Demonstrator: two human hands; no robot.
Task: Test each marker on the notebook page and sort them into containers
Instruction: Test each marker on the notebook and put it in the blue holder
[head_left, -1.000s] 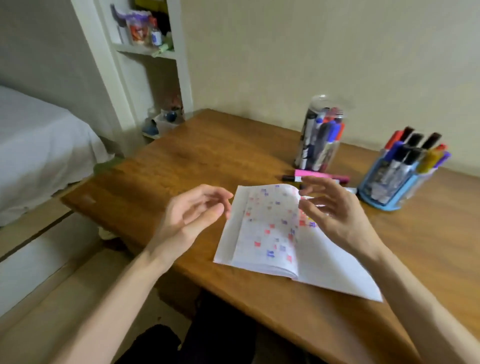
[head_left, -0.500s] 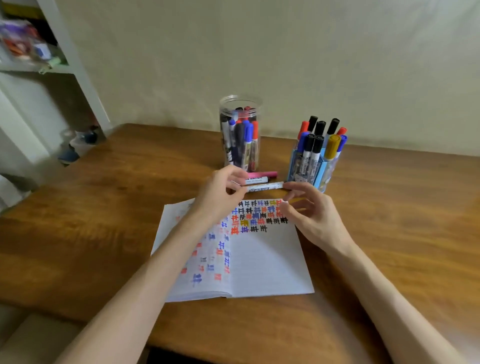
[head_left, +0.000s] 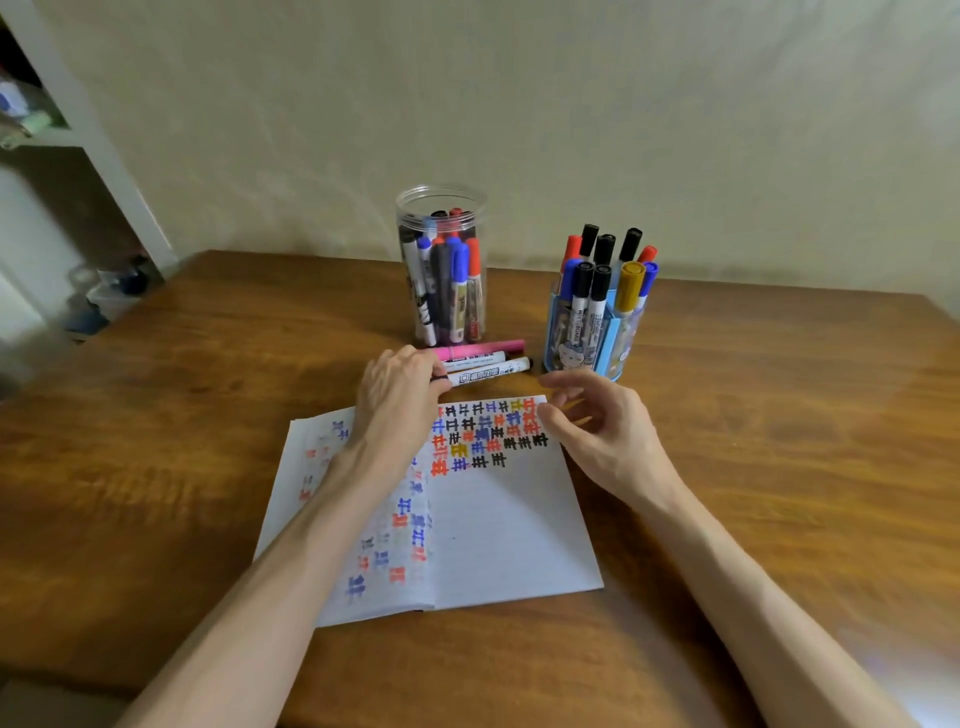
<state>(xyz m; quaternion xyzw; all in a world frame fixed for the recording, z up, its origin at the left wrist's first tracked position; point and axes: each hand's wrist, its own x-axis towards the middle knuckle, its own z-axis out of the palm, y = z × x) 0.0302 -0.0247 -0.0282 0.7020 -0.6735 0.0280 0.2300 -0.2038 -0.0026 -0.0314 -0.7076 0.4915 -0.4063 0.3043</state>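
Fingers (head_left: 422, 365) of the left hand (head_left: 397, 397) pinch the black end of a white marker (head_left: 491, 372) lying just beyond the notebook (head_left: 498, 530). The right hand (head_left: 602, 431) hovers over the notebook's far right corner, loosely spread and holding nothing. Beyond the notebook, a clear jar (head_left: 404, 221) and a blue holder (head_left: 607, 344) stand filled with markers.

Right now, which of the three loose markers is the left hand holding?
The nearest white marker, its black end pinched by the left hand; the pink marker and second white marker lie behind.
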